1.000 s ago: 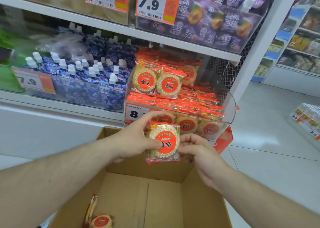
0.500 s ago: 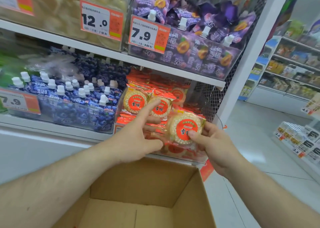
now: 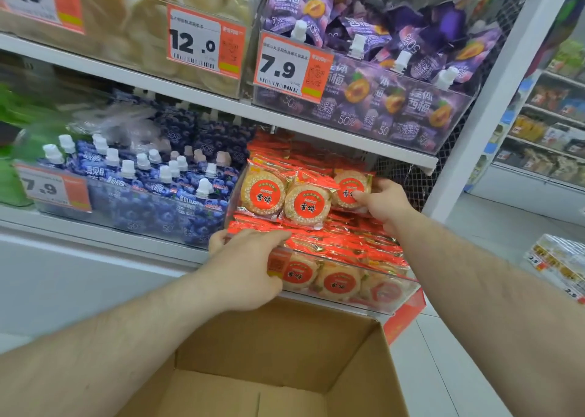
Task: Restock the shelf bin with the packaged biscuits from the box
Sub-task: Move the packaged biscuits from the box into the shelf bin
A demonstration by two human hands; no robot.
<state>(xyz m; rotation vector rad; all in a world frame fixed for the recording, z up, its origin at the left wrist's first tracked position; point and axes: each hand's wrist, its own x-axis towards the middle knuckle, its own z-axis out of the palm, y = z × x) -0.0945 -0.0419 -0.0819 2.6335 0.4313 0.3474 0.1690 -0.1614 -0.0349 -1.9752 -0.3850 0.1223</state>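
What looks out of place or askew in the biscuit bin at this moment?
Nothing stands out. The right hand is setting a biscuit pack upright beside two others; the left hand rests on the clear bin.

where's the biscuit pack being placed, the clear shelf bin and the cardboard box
biscuit pack (image 3: 348,186), head view, red round label
clear shelf bin (image 3: 399,293), head view, front wall
cardboard box (image 3: 381,372), head view, right inner wall
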